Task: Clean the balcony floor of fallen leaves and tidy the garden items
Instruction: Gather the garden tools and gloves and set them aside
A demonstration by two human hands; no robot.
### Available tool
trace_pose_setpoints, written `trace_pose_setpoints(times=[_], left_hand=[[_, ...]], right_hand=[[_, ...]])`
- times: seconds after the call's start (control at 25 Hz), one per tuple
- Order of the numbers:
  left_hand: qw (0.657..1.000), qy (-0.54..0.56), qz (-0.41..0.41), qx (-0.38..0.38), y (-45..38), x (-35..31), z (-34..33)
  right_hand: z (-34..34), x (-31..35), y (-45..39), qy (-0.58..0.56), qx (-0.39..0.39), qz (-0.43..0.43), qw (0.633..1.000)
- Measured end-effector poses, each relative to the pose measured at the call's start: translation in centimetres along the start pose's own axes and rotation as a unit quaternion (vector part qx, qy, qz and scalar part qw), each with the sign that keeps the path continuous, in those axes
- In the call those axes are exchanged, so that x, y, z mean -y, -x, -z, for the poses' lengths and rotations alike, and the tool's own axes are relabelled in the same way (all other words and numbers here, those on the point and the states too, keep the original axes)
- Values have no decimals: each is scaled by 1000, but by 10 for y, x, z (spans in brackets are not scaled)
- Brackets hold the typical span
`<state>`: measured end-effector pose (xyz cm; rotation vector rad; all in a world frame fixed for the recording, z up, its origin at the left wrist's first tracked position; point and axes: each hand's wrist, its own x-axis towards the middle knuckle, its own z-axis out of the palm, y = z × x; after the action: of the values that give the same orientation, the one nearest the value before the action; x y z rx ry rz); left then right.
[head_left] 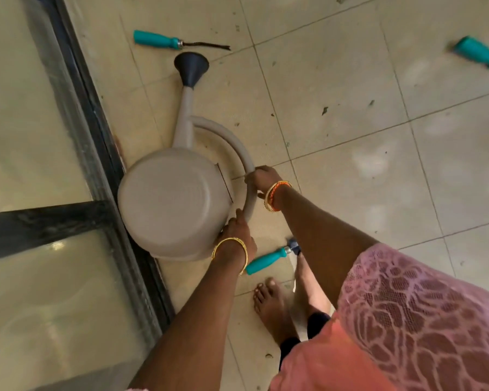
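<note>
A grey watering can (170, 198) lies on the tiled floor beside the glass railing, its dark rose (191, 66) pointing away from me. My right hand (263, 179) grips the can's curved handle. My left hand (237, 230) rests against the can's bottom edge, fingers wrapped around the rim where the handle joins. A teal-handled garden tool (268, 260) lies on the floor just under my left wrist. Small leaf bits (324, 110) dot the tiles.
Another teal-handled tool (164, 40) lies beyond the rose. A third teal item (479, 53) lies at the far right. The black-framed glass railing (96, 131) runs along the left. My bare feet (268, 306) stand on the tiles below the can.
</note>
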<state>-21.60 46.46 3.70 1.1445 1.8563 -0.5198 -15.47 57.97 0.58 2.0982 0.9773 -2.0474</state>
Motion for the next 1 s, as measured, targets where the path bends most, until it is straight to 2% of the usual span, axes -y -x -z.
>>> trace_pose_setpoints(times=[0.12, 0.32, 0.44, 0.52, 0.68, 0.8, 0.88, 1.0], left_hand=[[1000, 1, 12, -1, 4, 6, 14], [990, 139, 15, -29, 66, 5, 45], [983, 181, -32, -28, 123, -3, 63], [984, 155, -82, -38, 160, -10, 70], [989, 82, -121, -31, 214, -31, 92], [985, -24, -167, 18, 239, -53, 109], [975, -84, -198, 51, 265, -70, 116], [951, -155, -256, 74, 315, -104, 120]], right_hand=[[-9, 10, 11, -12, 20, 21, 999], [4, 33, 71, -39, 55, 44, 997], [36, 40, 132, -76, 42, 21, 996], [62, 41, 176, -167, 32, -10, 985], [117, 26, 259, -325, -24, -65, 943], [143, -9, 312, -398, -44, -91, 912], [153, -36, 356, -469, -53, -93, 876], [157, -77, 421, -587, -94, -74, 801]])
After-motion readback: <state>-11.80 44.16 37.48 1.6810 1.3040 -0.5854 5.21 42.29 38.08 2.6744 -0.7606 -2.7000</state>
